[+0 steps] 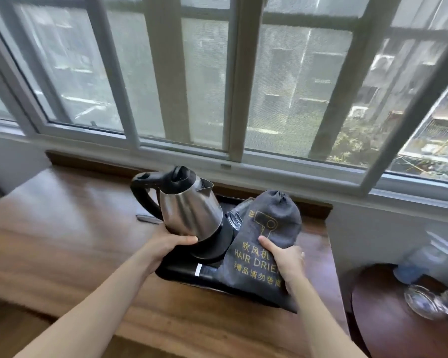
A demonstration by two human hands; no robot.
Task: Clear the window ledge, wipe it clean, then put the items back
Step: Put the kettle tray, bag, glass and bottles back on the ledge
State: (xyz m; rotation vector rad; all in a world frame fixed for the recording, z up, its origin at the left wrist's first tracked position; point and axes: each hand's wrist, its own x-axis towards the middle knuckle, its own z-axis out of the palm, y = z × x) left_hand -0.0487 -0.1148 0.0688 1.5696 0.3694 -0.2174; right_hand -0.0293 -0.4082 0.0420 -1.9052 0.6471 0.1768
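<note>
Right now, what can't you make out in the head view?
- Tray: mostly covered by the kettle and hair dryer bag.
- Glass: only a sliver shows between kettle and bag.
- Bag's contents: closed fabric hides them.
- Left hand: fingers hidden beneath the kettle's base.
- Right hand: fingers wrap behind the bag.
- Items on the round table: blurred, cut by the right edge.

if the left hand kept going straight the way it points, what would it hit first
The left hand already touches the kettle at its lower body, so pushing on would likely press into the kettle, tilted on its black base.
</note>
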